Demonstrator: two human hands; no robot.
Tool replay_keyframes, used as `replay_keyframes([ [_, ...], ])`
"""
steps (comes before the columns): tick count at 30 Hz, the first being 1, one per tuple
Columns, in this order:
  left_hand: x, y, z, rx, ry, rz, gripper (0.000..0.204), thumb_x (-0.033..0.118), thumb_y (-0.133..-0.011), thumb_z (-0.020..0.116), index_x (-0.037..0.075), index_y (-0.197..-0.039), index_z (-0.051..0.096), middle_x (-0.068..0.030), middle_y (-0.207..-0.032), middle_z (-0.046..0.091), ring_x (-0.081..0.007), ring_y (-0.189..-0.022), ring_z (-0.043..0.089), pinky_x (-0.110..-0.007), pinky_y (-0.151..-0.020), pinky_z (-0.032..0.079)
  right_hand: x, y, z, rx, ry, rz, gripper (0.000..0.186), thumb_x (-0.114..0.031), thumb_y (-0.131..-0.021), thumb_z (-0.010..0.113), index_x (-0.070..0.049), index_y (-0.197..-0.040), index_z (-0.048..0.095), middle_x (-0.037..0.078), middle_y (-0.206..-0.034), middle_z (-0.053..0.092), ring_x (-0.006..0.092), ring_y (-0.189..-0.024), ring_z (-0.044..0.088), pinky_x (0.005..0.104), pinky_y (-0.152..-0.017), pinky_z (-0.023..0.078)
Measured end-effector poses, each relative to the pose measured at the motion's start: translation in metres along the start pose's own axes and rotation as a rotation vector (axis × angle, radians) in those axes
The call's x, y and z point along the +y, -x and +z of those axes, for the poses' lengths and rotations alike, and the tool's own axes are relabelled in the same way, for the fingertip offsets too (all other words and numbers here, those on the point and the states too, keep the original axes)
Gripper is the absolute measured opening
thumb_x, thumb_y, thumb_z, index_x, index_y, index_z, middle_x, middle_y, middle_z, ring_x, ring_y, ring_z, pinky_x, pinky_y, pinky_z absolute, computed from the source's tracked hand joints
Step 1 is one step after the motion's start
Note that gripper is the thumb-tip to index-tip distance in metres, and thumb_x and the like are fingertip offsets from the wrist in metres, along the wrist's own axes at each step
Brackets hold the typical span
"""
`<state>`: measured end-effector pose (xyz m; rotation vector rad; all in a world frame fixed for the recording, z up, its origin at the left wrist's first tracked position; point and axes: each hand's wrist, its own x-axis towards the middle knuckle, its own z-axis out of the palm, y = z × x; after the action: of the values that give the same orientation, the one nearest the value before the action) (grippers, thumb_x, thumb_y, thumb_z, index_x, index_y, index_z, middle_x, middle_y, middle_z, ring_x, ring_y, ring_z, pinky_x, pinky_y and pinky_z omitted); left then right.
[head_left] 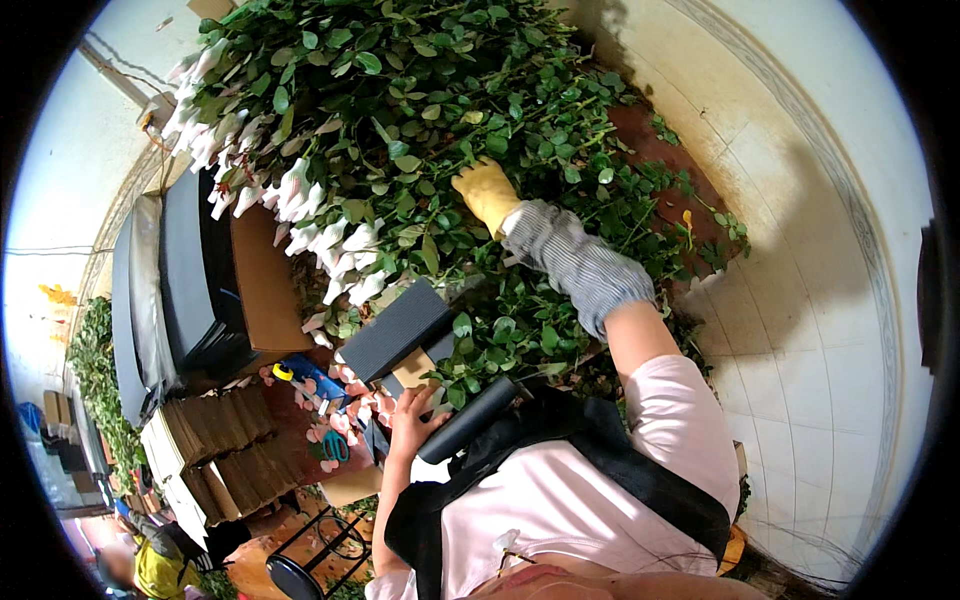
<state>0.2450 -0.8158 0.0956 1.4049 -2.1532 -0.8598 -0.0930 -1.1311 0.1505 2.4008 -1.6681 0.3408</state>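
My right hand (485, 192), in a yellow rubber glove with a grey knit sleeve (575, 265), reaches into a big pile of leafy rose stems (370, 70). Its fingers are bent among the leaves; what they grip is hidden. White-sleeved flower heads (300, 195) line the pile's left side. My bare left hand (413, 425) is low at the centre, thumb and fingers apart, beside a black cylinder (450, 430) and tan cardboard pieces (413, 368). A dark corrugated sheet (393, 325) lies above it. Pink petals (365, 405) and teal scissors (334, 447) are nearby.
Stacks of dark sheets (190, 270) and brown cardboard (215, 460) stand left. A blue-and-yellow tool (310, 378) lies near them. A tiled wall (800, 320) curves along the right. A stool (290, 570) and a person in a yellow-green top (160, 560) are at lower left.
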Motion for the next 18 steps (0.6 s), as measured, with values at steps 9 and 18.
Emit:
replay_keyframes([
  [9, 0.003, 0.007, 0.002, 0.039, 0.039, -0.079, 0.061, 0.017, -0.068, 0.089, 0.010, -0.125, 0.069, -0.0134, -0.115, 0.064, -0.0327, -0.106, 0.064, -0.041, -0.090, 0.055, -0.030, -0.025, -0.100, 0.413, -0.375, 0.043, 0.034, -0.009, -0.074, 0.079, -0.010, -0.107, 0.071, 0.010, -0.098, 0.072, 0.0293, -0.094, 0.068, 0.0431, -0.093, 0.050],
  [18, 0.004, 0.010, 0.000, -0.026, 0.024, -0.199, 0.065, 0.026, -0.073, 0.086, 0.012, -0.132, 0.062, -0.0155, -0.122, 0.065, -0.0340, -0.107, 0.066, -0.042, -0.090, 0.054, -0.084, 0.079, -0.139, -0.215, -0.146, -0.461, 0.036, 0.003, -0.085, 0.061, -0.015, -0.116, 0.068, 0.009, -0.100, 0.072, 0.0239, -0.083, 0.068, 0.0356, -0.078, 0.057],
])
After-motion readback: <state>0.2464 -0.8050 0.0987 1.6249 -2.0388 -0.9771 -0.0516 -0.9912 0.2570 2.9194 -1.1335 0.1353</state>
